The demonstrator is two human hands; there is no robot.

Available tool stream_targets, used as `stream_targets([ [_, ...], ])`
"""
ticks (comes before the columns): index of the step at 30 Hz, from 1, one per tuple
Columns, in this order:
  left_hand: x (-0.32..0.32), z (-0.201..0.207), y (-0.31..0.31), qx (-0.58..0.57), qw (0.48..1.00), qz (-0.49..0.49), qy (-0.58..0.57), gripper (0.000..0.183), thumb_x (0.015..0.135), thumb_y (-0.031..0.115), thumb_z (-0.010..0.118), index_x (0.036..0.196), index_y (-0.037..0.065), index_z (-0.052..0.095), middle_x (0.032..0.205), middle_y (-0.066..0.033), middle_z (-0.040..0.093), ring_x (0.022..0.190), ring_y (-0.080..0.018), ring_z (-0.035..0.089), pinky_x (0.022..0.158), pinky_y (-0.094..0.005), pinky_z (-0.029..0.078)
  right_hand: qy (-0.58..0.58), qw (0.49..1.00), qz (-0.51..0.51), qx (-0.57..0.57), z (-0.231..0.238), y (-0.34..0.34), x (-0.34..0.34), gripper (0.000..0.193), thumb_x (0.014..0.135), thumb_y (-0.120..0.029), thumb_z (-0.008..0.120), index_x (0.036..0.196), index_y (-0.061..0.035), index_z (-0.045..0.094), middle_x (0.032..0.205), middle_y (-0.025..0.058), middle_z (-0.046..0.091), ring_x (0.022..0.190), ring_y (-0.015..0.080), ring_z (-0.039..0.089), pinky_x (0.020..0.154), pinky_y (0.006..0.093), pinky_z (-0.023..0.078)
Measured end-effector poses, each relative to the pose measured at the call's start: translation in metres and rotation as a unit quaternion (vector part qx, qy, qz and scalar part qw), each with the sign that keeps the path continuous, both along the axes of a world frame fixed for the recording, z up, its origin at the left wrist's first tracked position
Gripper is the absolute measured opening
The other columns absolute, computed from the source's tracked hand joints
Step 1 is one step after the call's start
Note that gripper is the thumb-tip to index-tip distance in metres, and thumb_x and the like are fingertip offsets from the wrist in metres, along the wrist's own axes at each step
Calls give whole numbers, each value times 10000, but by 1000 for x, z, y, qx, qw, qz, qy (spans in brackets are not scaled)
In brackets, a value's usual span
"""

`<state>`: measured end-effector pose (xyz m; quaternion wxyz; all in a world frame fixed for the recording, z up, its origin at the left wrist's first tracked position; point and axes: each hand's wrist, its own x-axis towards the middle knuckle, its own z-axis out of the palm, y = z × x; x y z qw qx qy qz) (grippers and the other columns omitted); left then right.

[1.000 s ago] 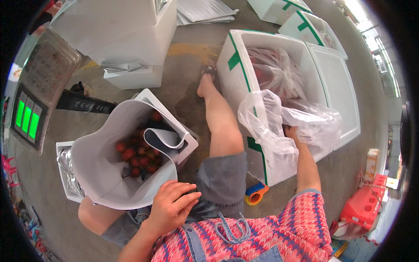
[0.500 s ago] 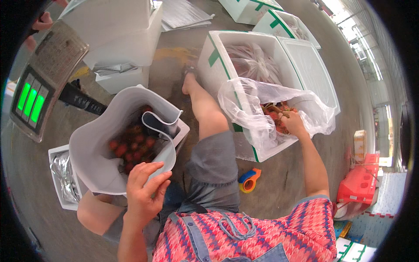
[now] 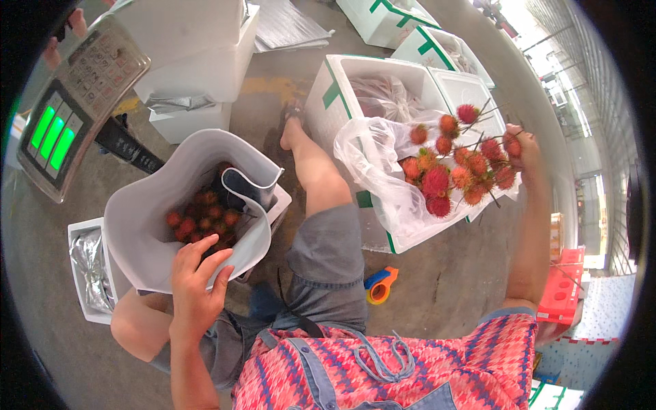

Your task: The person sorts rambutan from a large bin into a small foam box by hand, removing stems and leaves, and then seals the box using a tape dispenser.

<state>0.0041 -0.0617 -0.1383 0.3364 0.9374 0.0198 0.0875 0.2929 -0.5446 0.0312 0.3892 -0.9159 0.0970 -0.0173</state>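
A bunch of red and orange rambutans on twigs is raised over the right side of the foam box. At the bunch's right end my right hand is closed on the stems. Clear plastic lining hangs over the box's near rim, and some of the fruit below is hidden by the bunch. To the left, a tall white bag with an open top holds more rambutans. By its near rim my left hand has its fingers apart and holds nothing; whether it touches the rim I cannot tell.
A scale with a lit green display stands at the far left. White foam boxes are stacked behind the bag. An orange and blue tape dispenser lies on the floor. More foam boxes stand at the back; a red crate is at right.
My right hand has lifted the rambutan bunch out of the lined box and moved up and right. My left hand has shifted slightly left along the bag's rim.
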Motion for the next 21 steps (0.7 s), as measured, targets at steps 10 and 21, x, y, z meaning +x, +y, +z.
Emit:
stream_targets([
  [10,-9,-19,2,99,993,-28,55,432,834,296,694,1190,62,623,1168,-124,627,1082,-304,568,998,-455,363,-95,987,112,61,111,68,-12,298,897,-442,595,874,-147,633,615,-80,504,401,30,358,352,221,213],
  [21,-40,-41,-13,172,976,-95,90,356,835,238,663,1166,116,614,950,-88,661,914,-269,621,833,-397,429,-122,911,314,240,200,197,-59,434,992,-310,501,1295,-1,511,1089,104,640,432,57,338,366,158,266],
])
